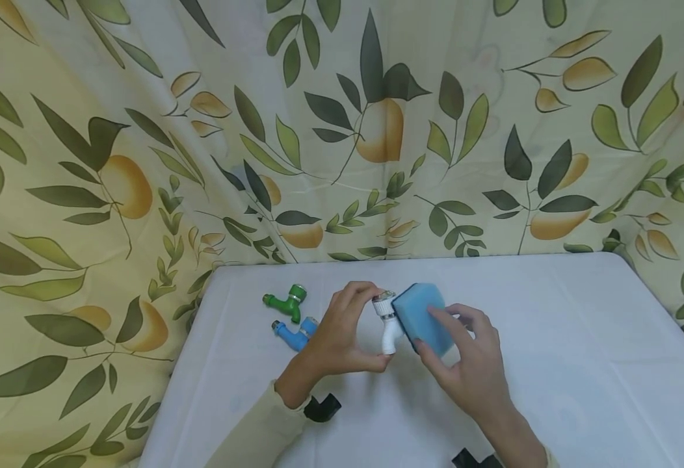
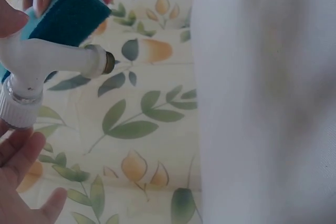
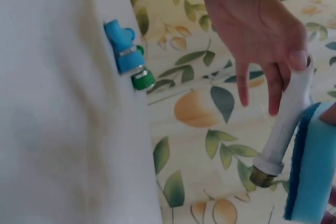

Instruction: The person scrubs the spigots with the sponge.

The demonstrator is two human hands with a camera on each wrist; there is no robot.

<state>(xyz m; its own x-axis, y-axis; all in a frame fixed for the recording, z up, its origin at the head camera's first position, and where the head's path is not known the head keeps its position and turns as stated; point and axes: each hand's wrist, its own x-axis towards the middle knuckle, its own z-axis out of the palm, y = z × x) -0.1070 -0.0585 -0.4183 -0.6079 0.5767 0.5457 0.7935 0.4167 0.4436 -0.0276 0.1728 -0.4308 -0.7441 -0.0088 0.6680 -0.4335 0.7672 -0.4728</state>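
Held above the white table [image 1: 582, 325], left of the sponge [image 1: 424, 317]: white tap [image 1: 389, 335]. Pinched lengthwise in the left hand [image 1: 339, 338], with thumb at the spout end and fingers at the ribbed knob [image 1: 384, 305]. Fitted with a threaded brass end [image 3: 261, 178], visible in both wrist views. Gripped between thumb and fingers of the right hand [image 1: 473, 364], to the right of the tap: sponge, pale blue, with a darker scouring layer turned toward the tap. Set close alongside the tap body; impossible to confirm firm pressure. Laid on the table at left, near each other: green tap [image 1: 289, 305] on the far side, blue tap [image 1: 291, 335] on the near side, partly hidden by the left hand. Hung beyond the table: leaf-and-fruit curtain [image 1: 380, 130].
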